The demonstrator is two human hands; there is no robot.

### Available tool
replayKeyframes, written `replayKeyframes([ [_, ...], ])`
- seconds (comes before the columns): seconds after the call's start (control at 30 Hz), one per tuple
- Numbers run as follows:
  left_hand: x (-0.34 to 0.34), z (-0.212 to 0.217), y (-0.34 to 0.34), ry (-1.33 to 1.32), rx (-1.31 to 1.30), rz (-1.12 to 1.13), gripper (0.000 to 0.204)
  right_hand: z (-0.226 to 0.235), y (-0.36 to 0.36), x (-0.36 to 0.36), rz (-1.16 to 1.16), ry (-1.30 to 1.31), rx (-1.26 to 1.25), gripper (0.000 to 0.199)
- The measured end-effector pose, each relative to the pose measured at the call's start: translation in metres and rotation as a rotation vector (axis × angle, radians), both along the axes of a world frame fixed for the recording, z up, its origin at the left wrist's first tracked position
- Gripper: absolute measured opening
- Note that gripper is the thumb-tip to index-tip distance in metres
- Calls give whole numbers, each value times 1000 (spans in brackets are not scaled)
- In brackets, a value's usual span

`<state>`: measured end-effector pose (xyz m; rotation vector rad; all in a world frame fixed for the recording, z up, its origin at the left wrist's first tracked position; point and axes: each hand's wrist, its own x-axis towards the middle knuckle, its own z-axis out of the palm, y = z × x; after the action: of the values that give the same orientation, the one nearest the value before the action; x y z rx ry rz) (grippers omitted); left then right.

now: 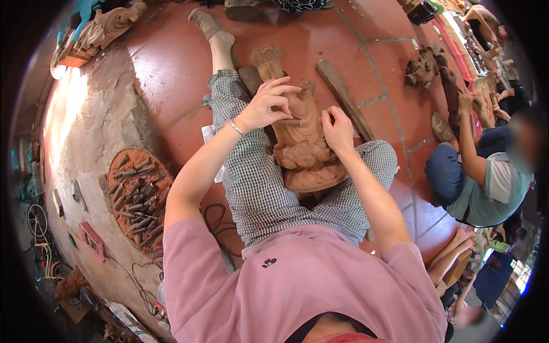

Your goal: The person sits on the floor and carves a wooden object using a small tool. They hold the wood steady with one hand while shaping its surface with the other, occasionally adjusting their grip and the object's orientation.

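Right hand (338, 130), almost a fist, is at the right of the statue (302, 128), whose base sits between the legs (251, 188). Left hand (270, 105), half curled, bends over from the left. You can't tell if either grips anything. Far right, a plank (344, 98) lies.

L hand (266, 108) arching, upper fingers (281, 90) pointing inward, R hand (338, 130) half-curled, both forearms (211, 155) angling fwd

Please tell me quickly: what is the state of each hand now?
Left hand: some fingers extended over the brown carving; grip cannot be told.
Right hand: curled closed; any held item is hidden.
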<state>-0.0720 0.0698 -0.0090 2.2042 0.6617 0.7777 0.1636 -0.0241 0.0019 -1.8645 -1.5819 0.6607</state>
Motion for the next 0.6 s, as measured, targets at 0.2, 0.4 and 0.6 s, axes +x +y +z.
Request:
replayKeyframes([
  [0.2, 22, 1, 0, -17, 105, -36, 18, -4, 3, 2, 17, -37, 10, 20],
  [0.4, 0, -7, 15, -144, 5, -99, 14, 2, 1, 3, 22, 8, -40, 20],
  [0.6, 14, -8, 10, -158, 95, -120, 13, 0, 0, 0, 8, -19, 21, 16],
])
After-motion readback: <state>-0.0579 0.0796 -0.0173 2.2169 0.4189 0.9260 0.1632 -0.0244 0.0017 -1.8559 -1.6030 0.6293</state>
